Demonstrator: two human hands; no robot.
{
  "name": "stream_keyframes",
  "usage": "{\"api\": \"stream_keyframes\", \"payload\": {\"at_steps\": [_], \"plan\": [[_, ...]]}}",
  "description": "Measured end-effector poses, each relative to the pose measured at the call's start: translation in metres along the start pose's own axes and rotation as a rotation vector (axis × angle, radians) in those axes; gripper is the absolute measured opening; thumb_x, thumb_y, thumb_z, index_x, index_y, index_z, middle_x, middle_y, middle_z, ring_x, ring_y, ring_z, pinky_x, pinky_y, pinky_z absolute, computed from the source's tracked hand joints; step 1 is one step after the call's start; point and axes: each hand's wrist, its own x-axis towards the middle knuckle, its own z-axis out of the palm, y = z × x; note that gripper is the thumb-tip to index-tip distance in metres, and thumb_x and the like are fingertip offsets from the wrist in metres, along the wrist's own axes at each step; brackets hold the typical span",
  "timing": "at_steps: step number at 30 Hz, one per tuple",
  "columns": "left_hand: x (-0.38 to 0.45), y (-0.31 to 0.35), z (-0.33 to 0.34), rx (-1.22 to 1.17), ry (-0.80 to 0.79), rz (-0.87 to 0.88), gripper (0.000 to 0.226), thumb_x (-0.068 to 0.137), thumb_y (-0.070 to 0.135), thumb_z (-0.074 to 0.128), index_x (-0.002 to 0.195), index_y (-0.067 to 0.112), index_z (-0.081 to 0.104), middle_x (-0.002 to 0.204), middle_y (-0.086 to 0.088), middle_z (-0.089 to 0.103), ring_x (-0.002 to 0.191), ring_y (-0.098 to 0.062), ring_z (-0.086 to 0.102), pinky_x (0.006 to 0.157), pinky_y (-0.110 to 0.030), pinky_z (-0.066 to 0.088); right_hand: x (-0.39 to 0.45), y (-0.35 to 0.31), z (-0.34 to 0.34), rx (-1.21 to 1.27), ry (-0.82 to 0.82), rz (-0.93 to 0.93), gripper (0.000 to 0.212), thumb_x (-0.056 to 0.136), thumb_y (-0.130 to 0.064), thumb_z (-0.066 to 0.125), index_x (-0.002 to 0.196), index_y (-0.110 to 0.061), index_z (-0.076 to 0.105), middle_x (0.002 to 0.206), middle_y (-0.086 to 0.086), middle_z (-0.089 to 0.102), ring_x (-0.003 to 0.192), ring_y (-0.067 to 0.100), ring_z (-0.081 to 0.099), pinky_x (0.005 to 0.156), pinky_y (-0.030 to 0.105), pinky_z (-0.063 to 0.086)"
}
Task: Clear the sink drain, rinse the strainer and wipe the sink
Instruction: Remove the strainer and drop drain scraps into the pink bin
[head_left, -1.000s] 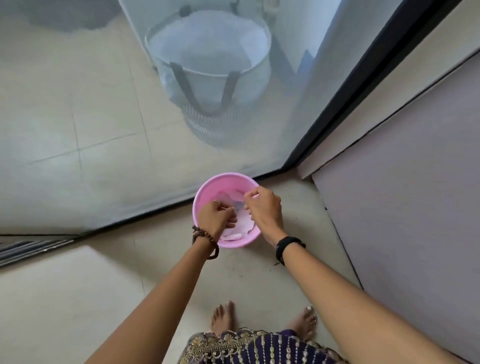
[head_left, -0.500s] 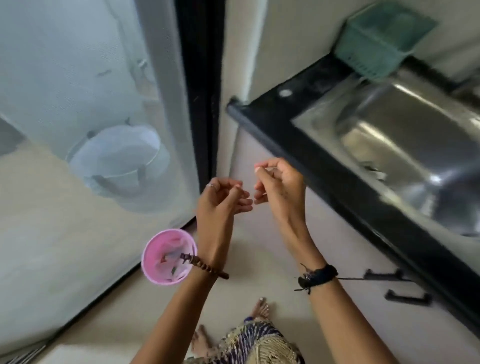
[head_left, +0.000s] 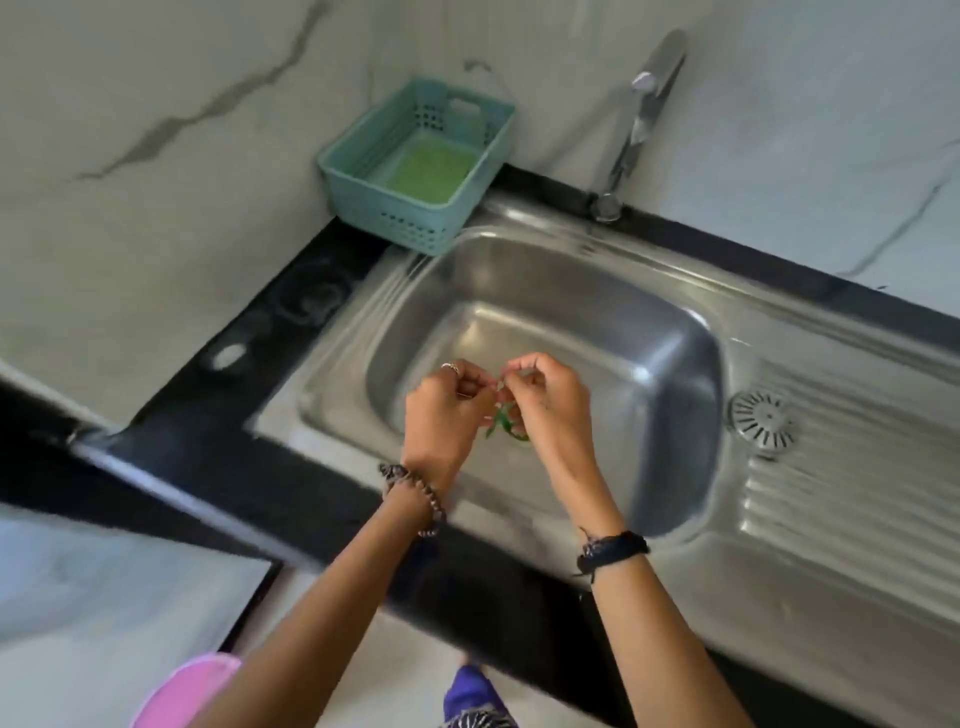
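2 hands meet over the sink basin (head_left: 597, 322), fingertips pinched close together. The left hand (head_left: 441, 415) and the right hand (head_left: 550, 405) curl their fingers inward and nearly touch at the tips; something tiny may be caught between them, but blur hides it, so I cannot tell whether either hand holds anything. Just below and between the hands, a green scrap (head_left: 506, 423) lies at the bottom of the basin, about where the drain would be; the drain itself is hidden by the hands. A beaded bracelet (head_left: 415, 493) circles the left wrist and a black band (head_left: 613, 551) circles the right.

The strainer (head_left: 762, 418), a round slotted metal disc, lies on the ribbed drainboard (head_left: 852, 509) to the right of the basin, well apart from the hands. A tap (head_left: 636, 119) rises behind the basin against the marble wall. A teal basket (head_left: 415, 161) sits on the black counter (head_left: 291, 312) at the basin's back left corner, with 1 green pad (head_left: 431, 169) flat inside. A pink bowl (head_left: 187, 691) shows at the lower left, below counter level.
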Motion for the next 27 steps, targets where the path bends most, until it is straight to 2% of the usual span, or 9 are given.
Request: {"api": "stream_keyframes", "payload": {"at_steps": [3,5,8,12,15,17,19,22,27], "plan": [[0.061,-0.012,0.034,0.269,-0.078,-0.102,0.011,0.081,0.004,0.06,0.083,0.009,0.069,0.088,-0.013,0.072,0.086,-0.027,0.068,0.083,-0.038,0.055,0.054,0.04,-0.019,-0.157,0.013,0.088,0.011,0.091,-0.019,0.056,0.093,-0.014,0.066,0.085,0.003,0.072,0.065,0.013,0.064,0.059,0.026,0.053],[0.089,-0.026,0.049,0.405,-0.132,-0.135,0.011,0.081,0.005,0.06,0.083,0.008,0.071,0.091,-0.014,0.072,0.088,-0.029,0.068,0.084,-0.038,0.055,0.078,0.069,-0.028,-0.325,-0.001,0.116,0.012,0.091,-0.018,0.057,0.096,-0.013,0.067,0.095,0.002,0.071,0.071,0.012,0.062,0.056,0.019,0.045],[0.12,-0.049,0.069,0.612,-0.217,-0.139,0.017,0.085,0.006,0.054,0.089,0.002,0.07,0.095,-0.017,0.071,0.087,-0.03,0.067,0.079,-0.036,0.056,0.104,0.105,-0.036,-0.579,-0.05,0.102,0.016,0.09,-0.012,0.052,0.097,-0.012,0.067,0.096,0.005,0.069,0.078,0.019,0.06,0.058,0.023,0.04],[0.141,-0.076,0.093,0.844,-0.346,-0.098,0.022,0.089,0.013,0.05,0.098,0.006,0.068,0.101,-0.012,0.069,0.091,-0.027,0.065,0.081,-0.034,0.054,0.128,0.141,-0.031,-0.924,-0.235,-0.056,0.022,0.092,-0.01,0.046,0.106,-0.008,0.063,0.102,0.011,0.062,0.092,0.027,0.059,0.068,0.031,0.045],[0.148,-0.095,0.107,1.069,-0.467,-0.003,0.023,0.089,0.021,0.051,0.106,0.013,0.063,0.108,-0.008,0.064,0.098,-0.027,0.061,0.08,-0.035,0.052,0.145,0.159,-0.025,-0.99,-0.258,-0.207,0.02,0.092,-0.011,0.048,0.107,-0.008,0.061,0.102,0.009,0.058,0.093,0.025,0.056,0.07,0.03,0.046],[0.152,-0.109,0.114,1.18,-0.55,0.053,0.025,0.088,0.018,0.053,0.111,0.013,0.059,0.112,-0.009,0.059,0.103,-0.027,0.058,0.081,-0.037,0.051,0.156,0.169,-0.022,-1.031,-0.254,-0.27,0.021,0.092,-0.01,0.046,0.109,-0.009,0.059,0.104,0.009,0.056,0.093,0.024,0.055,0.072,0.03,0.046],[0.155,-0.119,0.118,1.226,-0.611,0.068,0.03,0.085,0.015,0.056,0.115,0.014,0.056,0.115,-0.009,0.055,0.108,-0.027,0.055,0.083,-0.038,0.05,0.162,0.179,-0.019,-1.061,-0.256,-0.267,0.024,0.093,-0.011,0.044,0.113,-0.011,0.056,0.108,0.009,0.055,0.096,0.025,0.053,0.076,0.032,0.046],[0.162,-0.124,0.12,1.231,-0.597,0.11,0.023,0.088,0.014,0.054,0.111,0.011,0.058,0.113,-0.011,0.056,0.105,-0.028,0.056,0.081,-0.038,0.05,0.162,0.19,-0.014,-1.092,-0.224,-0.276,0.025,0.094,-0.013,0.042,0.117,-0.012,0.051,0.111,0.009,0.054,0.097,0.024,0.052,0.078,0.031,0.045],[0.168,-0.118,0.108,1.17,-0.56,0.106,0.019,0.089,0.016,0.052,0.103,0.007,0.062,0.11,-0.012,0.055,0.098,-0.029,0.058,0.075,-0.036,0.048,0.164,0.187,-0.007,-1.064,-0.238,-0.235,0.02,0.095,-0.015,0.045,0.109,-0.009,0.056,0.107,0.009,0.06,0.096,0.027,0.057,0.078,0.032,0.043]]}}
